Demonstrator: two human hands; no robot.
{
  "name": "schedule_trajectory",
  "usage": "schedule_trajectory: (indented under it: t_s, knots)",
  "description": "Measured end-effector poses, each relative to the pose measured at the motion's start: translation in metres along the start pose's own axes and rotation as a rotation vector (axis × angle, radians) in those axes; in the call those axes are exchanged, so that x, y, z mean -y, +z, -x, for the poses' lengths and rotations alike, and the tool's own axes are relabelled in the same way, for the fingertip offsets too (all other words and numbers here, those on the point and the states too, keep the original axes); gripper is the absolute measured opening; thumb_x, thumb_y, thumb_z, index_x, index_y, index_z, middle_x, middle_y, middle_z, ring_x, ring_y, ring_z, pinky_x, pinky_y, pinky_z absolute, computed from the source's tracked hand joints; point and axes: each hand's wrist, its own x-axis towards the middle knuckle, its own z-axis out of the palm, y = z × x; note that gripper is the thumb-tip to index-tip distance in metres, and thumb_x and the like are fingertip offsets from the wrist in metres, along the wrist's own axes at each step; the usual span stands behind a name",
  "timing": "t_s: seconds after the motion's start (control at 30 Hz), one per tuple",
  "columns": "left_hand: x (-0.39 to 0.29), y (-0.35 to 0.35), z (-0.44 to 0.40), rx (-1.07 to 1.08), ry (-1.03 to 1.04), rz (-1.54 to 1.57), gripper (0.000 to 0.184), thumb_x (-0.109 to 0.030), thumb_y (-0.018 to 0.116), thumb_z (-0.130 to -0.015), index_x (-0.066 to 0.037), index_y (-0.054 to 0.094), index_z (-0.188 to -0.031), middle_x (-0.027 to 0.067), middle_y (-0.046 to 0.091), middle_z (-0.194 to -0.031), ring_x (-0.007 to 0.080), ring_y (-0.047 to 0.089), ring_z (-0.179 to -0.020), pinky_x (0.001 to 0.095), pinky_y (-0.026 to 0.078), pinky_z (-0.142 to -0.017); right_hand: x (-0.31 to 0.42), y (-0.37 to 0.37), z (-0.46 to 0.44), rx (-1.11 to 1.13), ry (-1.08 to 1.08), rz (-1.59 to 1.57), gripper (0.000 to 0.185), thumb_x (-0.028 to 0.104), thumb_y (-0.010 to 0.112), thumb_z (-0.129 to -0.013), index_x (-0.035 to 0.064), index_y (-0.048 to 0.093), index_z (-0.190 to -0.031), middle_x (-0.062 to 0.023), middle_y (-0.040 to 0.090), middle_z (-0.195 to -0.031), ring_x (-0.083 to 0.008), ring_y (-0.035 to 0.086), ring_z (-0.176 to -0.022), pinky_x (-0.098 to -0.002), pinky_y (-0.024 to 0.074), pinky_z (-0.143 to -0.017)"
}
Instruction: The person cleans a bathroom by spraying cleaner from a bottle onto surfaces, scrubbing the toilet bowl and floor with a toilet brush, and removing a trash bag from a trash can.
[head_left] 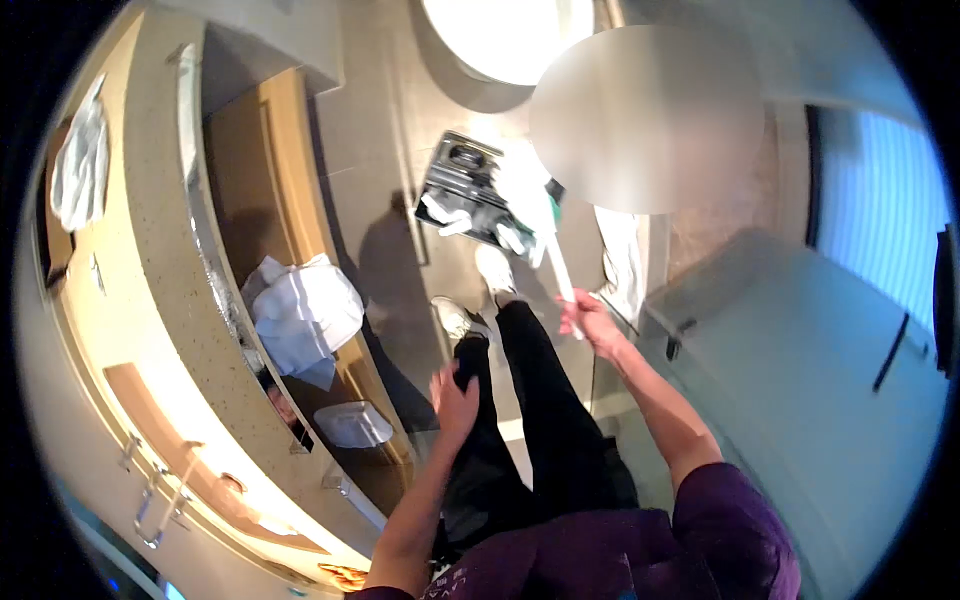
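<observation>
My right hand [592, 322] is closed around the white handle [563, 265] of a long cleaning tool. Its pale, bushy head [522, 188] is washed out by glare, so I cannot tell whether it is a brush or a duster. That head overlaps a black caddy [432, 190] on the floor, which holds dark tools and white pieces. Something green shows beside the head. My left hand [456, 402] hangs over my left leg, fingers apart and holding nothing.
A white toilet or basin [510, 35] stands ahead. To the left runs a speckled counter [160, 250], with a crumpled white towel [305, 310] on the wooden shelf below. A glass door [790, 350] is at the right, near a hanging white cloth [622, 260].
</observation>
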Motion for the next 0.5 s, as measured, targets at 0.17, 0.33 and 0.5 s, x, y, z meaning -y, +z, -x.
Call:
schedule_trajectory:
  t_s: [0.17,0.33,0.5]
  knots:
    - [-0.127,-0.070,-0.085,0.210,0.029,1.036,0.072,-0.022,0.083,-0.083,-0.006,0.039,-0.139,0.0099,0.058,-0.121,0.0204,0.057,-0.114,0.0366,0.047,-0.097,-0.015,0.092,0.083,0.334,-0.142,-0.252,0.019,0.008,0.054,-0.101,0.0090,0.057,-0.120,-0.0021,0.058,-0.081,-0.0129,0.061,-0.072,-0.0277,0.0529,-0.066]
    - [-0.221,-0.111,-0.094,0.393,0.114,1.111,0.059,-0.023,0.071,-0.093,-0.006,0.040,-0.140,0.0129,0.062,-0.123,0.0262,0.065,-0.103,0.0426,0.055,-0.089,-0.020,0.147,0.142,0.307,-0.235,-0.194,0.024,0.010,0.054,-0.102,0.0094,0.051,-0.125,-0.0011,0.058,-0.086,-0.0112,0.060,-0.075,-0.0252,0.0464,-0.066]
    - [-0.264,-0.104,-0.077,0.433,0.115,0.908,0.044,-0.027,0.075,-0.090,-0.001,0.056,-0.121,0.0097,0.066,-0.106,0.0191,0.065,-0.083,0.0355,0.056,-0.077,-0.029,0.154,0.161,0.212,-0.353,-0.403,0.022,0.013,0.057,-0.102,0.0099,0.049,-0.123,-0.0002,0.052,-0.082,-0.0086,0.051,-0.071,-0.0233,0.0402,-0.062]
